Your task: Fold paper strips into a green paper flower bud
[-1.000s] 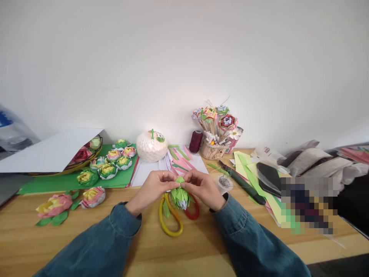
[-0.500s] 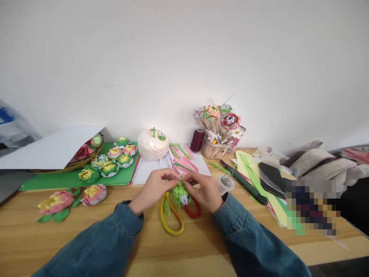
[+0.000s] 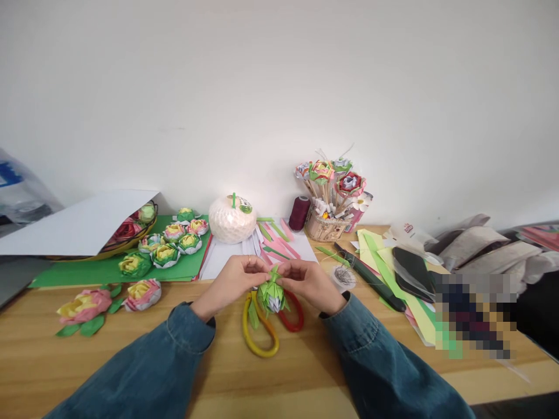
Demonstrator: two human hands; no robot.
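Observation:
A paper flower (image 3: 271, 294) with light green folded petals and a pale lilac tip hangs between my two hands, tip towards me. My left hand (image 3: 238, 279) pinches its green upper end from the left, fingertips pressed together. From the other side my right hand (image 3: 312, 282) grips the same end with thumb and fingers. The fingertips of both hands nearly meet there, and the exact hold is partly hidden. Beneath the flower lie scissors with a yellow handle loop (image 3: 262, 343) and a red one (image 3: 293, 317); their blades are covered.
Several finished paper flowers (image 3: 166, 254) rest on green sheets at left, with pink-yellow ones (image 3: 85, 306) nearer. Behind are a white foam-wrapped ball (image 3: 232, 219), maroon thread (image 3: 299, 213) and a basket of flowers (image 3: 327, 226). A pin cup (image 3: 343, 277), cutter (image 3: 371, 276) and phone (image 3: 411, 272) lie right.
The flower has tilted and shifted slightly left, so more of its green petals show. My right hand has turned a little, its fingers lying flatter; my left hand has hardly moved.

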